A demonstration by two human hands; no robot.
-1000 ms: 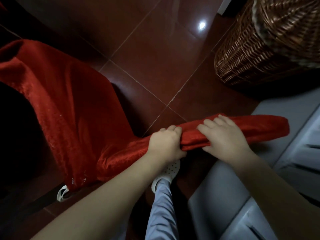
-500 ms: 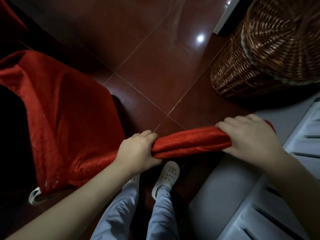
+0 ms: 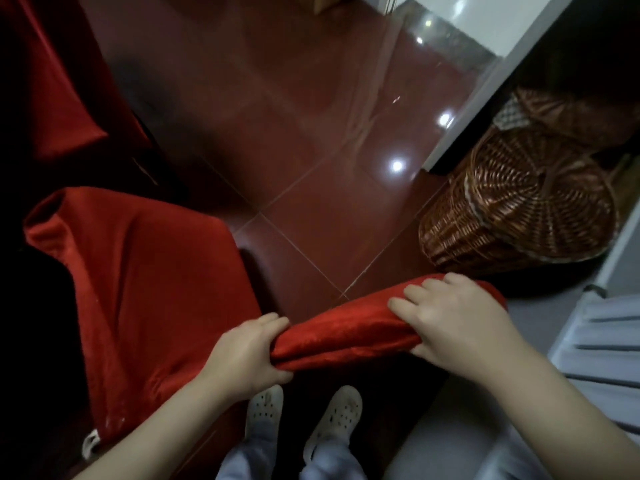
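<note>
Hands (image 3: 247,355) (image 3: 457,327) gripping bunched red cloth (image 3: 346,332) above tiled floor (image 3: 311,168)

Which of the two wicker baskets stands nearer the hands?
The large lidded basket, just beyond the right hand gripping the red cloth; the other basket sits farther back in shadow, only partly visible.

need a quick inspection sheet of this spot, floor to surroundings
surface: glossy red tile floor, light glints on it
job's things: red cloth, one end rolled between both hands, the rest draped at left
clutter: lidded wicker basket at right
grips: left hand and right hand both curl round the roll
cables: nothing seen
surroundings: white clogs below, grey unit at right
</note>
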